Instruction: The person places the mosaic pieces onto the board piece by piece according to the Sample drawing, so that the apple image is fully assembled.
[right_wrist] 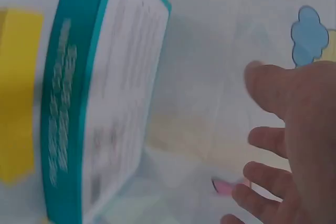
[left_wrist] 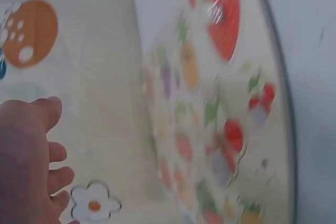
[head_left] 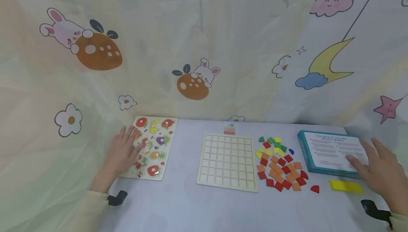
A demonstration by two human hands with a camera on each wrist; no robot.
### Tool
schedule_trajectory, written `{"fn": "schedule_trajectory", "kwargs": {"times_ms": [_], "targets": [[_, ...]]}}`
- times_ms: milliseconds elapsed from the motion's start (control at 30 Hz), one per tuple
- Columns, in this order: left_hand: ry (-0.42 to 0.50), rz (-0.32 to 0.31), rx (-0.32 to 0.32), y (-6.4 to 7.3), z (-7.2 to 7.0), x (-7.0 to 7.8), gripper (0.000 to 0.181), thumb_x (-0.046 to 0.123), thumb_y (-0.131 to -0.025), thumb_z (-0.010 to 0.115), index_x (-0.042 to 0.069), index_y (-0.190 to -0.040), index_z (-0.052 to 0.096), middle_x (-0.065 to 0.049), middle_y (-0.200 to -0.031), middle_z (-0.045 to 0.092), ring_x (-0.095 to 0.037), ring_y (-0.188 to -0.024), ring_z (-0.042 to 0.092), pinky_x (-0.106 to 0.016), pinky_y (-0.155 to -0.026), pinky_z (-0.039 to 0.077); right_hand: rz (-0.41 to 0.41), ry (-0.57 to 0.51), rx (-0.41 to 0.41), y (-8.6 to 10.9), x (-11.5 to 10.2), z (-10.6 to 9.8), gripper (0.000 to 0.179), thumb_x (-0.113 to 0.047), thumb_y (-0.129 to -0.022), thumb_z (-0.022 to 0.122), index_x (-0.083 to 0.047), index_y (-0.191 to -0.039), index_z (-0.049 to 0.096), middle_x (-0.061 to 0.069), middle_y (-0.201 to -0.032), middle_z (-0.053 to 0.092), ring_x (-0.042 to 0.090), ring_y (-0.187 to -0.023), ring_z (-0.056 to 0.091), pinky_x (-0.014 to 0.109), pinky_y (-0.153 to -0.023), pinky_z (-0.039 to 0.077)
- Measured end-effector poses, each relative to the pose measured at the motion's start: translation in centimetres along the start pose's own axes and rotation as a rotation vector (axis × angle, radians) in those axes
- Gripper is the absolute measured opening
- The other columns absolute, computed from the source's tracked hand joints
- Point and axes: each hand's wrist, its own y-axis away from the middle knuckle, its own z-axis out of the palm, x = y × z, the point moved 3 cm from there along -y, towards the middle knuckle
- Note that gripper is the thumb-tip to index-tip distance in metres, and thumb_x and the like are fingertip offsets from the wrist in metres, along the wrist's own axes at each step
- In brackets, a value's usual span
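Observation:
My left hand point(head_left: 119, 152) is over the left side of a fruit puzzle board point(head_left: 156, 166), its fingers extended and holding nothing. In the left wrist view a gap shows between that hand point(left_wrist: 26, 156) and the board point(left_wrist: 247, 156). My right hand point(head_left: 379, 168), fingers spread, is over the right end of a flat teal box point(head_left: 334, 150) with a white printed face. The right wrist view has the hand point(right_wrist: 299, 145) apart from the box point(right_wrist: 115, 93). Below the box lies a yellow block point(head_left: 345, 186).
A pale grid board point(head_left: 227, 161) lies mid-table, with a small picture card point(head_left: 230, 129) at its far edge. Beside it are scattered red point(head_left: 279, 186), orange, green and yellow pieces. A printed cloth point(head_left: 153, 47) hangs behind the white tabletop point(head_left: 178, 203).

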Motion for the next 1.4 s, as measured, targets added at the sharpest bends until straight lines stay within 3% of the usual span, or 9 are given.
{"fn": "schedule_trajectory", "kwargs": {"times_ms": [167, 333, 400, 500, 633, 833, 967, 1200, 1400], "targets": [[0.072, 0.076, -0.014, 0.2, 2.6, 3.2, 0.07, 0.029, -0.104, 0.066, -0.001, -0.161, 0.039, -0.025, -0.169, 0.035, -0.049, -0.16, 0.022, -0.073, -0.126, 0.024, -0.133, -0.108, -0.026, -1.5, -4.1, 1.9, 0.066, -0.034, -0.099, 0.073, 0.009, -0.144, 0.052, 0.045, -0.146, 0.04, 0.064, -0.131, 0.032, 0.087, -0.105, 0.034], [0.209, 0.165, -0.012, 0.7, 5.3, 8.4, 0.066, 0.026, -0.105, 0.065, 0.001, -0.161, 0.041, -0.02, -0.169, 0.039, -0.045, -0.158, 0.031, -0.067, -0.127, 0.031, -0.237, -0.195, -0.11, -3.2, -8.7, 4.1, 0.045, -0.019, -0.094, 0.079, 0.006, -0.13, 0.067, 0.039, -0.13, 0.061, 0.058, -0.119, 0.046, 0.081, -0.097, 0.046], [0.267, 0.18, -0.055, 1.1, 6.6, 10.5, 0.065, 0.03, -0.107, 0.062, 0.004, -0.163, 0.04, -0.016, -0.17, 0.038, -0.04, -0.16, 0.032, -0.063, -0.127, 0.033, -0.245, -0.199, -0.158, -3.8, -10.0, 5.1, 0.044, -0.019, -0.094, 0.079, 0.005, -0.129, 0.069, 0.037, -0.127, 0.064, 0.055, -0.117, 0.049, 0.077, -0.096, 0.049], [0.347, 0.188, -0.174, 1.7, 9.0, 13.3, 0.067, 0.038, -0.11, 0.056, 0.011, -0.167, 0.034, -0.008, -0.174, 0.033, -0.031, -0.163, 0.027, -0.057, -0.13, 0.031, -0.234, -0.184, -0.217, -4.4, -11.1, 6.6, 0.044, -0.02, -0.092, 0.081, 0.005, -0.127, 0.072, 0.032, -0.121, 0.067, 0.05, -0.113, 0.052, 0.071, -0.092, 0.054], [0.411, 0.184, -0.263, 2.3, 11.7, 15.7, 0.066, 0.04, -0.111, 0.052, 0.012, -0.168, 0.032, -0.005, -0.176, 0.03, -0.027, -0.165, 0.022, -0.054, -0.132, 0.027, -0.219, -0.164, -0.252, -5.1, -11.8, 7.9, 0.045, -0.02, -0.088, 0.085, 0.004, -0.124, 0.074, 0.024, -0.111, 0.069, 0.044, -0.106, 0.052, 0.064, -0.085, 0.058], [0.469, 0.135, -0.217, 1.9, 13.7, 16.5, 0.064, 0.033, -0.11, 0.055, 0.008, -0.166, 0.035, -0.008, -0.174, 0.034, -0.03, -0.165, 0.021, -0.056, -0.133, 0.025, -0.253, -0.134, -0.209, -5.6, -12.5, 8.5, 0.039, -0.016, -0.084, 0.088, 0.004, -0.116, 0.077, 0.021, -0.103, 0.072, 0.041, -0.099, 0.055, 0.066, -0.089, 0.057], [0.489, 0.141, -0.198, 1.6, 14.4, 16.6, 0.065, 0.031, -0.109, 0.057, 0.008, -0.165, 0.036, -0.008, -0.173, 0.035, -0.032, -0.165, 0.021, -0.058, -0.132, 0.025, -0.229, -0.143, -0.226, -5.7, -12.4, 8.8, 0.038, -0.013, -0.083, 0.088, 0.005, -0.114, 0.076, 0.022, -0.102, 0.072, 0.041, -0.098, 0.057, 0.067, -0.09, 0.057], [0.387, 0.198, -0.178, 1.7, 14.8, 16.7, 0.065, 0.033, -0.106, 0.06, 0.01, -0.163, 0.041, -0.008, -0.172, 0.037, -0.033, -0.164, 0.025, -0.058, -0.132, 0.026, -0.22, -0.163, -0.286, -5.7, -12.5, 8.9, 0.036, -0.014, -0.086, 0.085, 0.006, -0.113, 0.073, 0.017, -0.096, 0.071, 0.036, -0.093, 0.059, 0.058, -0.081, 0.063], [0.35, 0.206, -0.141, 1.7, 15.0, 16.8, 0.063, 0.034, -0.106, 0.059, 0.009, -0.162, 0.043, -0.008, -0.172, 0.038, -0.033, -0.162, 0.029, -0.059, -0.131, 0.028, -0.223, -0.168, -0.284, -5.8, -12.6, 8.9, 0.032, -0.013, -0.085, 0.085, 0.005, -0.107, 0.07, 0.014, -0.091, 0.069, 0.027, -0.083, 0.06, 0.051, -0.076, 0.065]]}}
